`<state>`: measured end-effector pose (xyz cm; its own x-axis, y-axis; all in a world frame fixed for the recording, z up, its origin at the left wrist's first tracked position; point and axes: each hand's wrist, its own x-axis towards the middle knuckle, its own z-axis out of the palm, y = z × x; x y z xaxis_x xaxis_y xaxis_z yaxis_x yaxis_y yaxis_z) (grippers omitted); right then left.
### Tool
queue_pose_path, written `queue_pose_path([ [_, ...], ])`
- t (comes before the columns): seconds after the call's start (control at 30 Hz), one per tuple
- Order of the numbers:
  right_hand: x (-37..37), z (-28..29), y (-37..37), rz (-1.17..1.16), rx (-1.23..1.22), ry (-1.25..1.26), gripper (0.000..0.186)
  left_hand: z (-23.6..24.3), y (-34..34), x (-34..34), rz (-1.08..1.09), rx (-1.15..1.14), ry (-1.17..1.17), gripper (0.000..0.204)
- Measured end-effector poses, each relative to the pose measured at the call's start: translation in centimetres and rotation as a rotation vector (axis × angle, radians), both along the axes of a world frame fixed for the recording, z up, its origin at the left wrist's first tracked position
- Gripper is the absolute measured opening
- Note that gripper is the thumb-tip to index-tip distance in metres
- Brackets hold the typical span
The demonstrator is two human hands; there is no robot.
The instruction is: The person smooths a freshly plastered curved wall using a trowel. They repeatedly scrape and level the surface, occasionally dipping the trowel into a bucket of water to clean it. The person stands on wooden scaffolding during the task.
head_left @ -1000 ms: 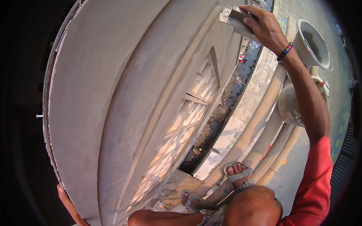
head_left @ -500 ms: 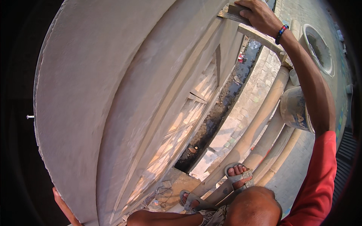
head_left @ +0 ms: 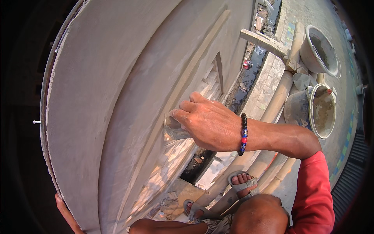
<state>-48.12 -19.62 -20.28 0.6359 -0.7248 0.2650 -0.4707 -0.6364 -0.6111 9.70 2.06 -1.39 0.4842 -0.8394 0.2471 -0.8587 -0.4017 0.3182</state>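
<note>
The left and middle of the scene are filled by a plastered wall (head_left: 132, 109), on which a narrow raised band (head_left: 196, 58) is run lengthwise from near left to far right. To the right, several bamboo poles (head_left: 278, 93) are laid side by side along much the same slant, and between poles and wall a drainage channel (head_left: 252, 74) is left open. Beyond the poles, at the right, two buckets are set, a far bucket (head_left: 307, 58) and a near bucket (head_left: 298, 107), well apart from the hands.

The right hand (head_left: 206, 124) is stretched leftward across the channel, its fingers curled and closed on a metal trowel (head_left: 171, 132). The left hand (head_left: 67, 212) is placed at the wall's near left edge and is only partly shown; whether it is clasped or merely rested there cannot be told.

The trowel is located just left of the right hand's knuckles, beside the raised band; by the left hand it is not reached, being well apart to its far right. Much of the blade is covered by the right hand, so its long axis cannot be made out, nor can firm contact with the plaster be confirmed. On the right wrist a beaded bracelet (head_left: 244, 134) is worn.
</note>
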Motion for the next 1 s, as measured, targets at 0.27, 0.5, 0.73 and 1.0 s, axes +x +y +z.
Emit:
queue_pose_path([
  [0.27, -8.9, -7.4, -3.3, -0.621, 0.452, -0.903, 0.025, 0.6, 0.4, -0.1, 0.005, -0.004, -0.008, 0.046],
  [0.5, -11.9, -8.9, -11.0, -0.662, 0.224, -0.982, 0.041, 0.7, -0.1, 0.1, 0.011, 0.0, 0.0, 0.046],
  [0.73, -4.3, -10.7, -9.1, -0.772, 0.067, -0.704, 0.036, 0.7, -0.4, -0.2, 0.033, 0.008, 0.005, 0.047],
  [1.0, -5.1, -10.4, -6.2, -0.785, 0.34, -0.848, 0.034, 0.9, -0.9, -0.5, 0.042, 0.023, 0.02, 0.047],
])
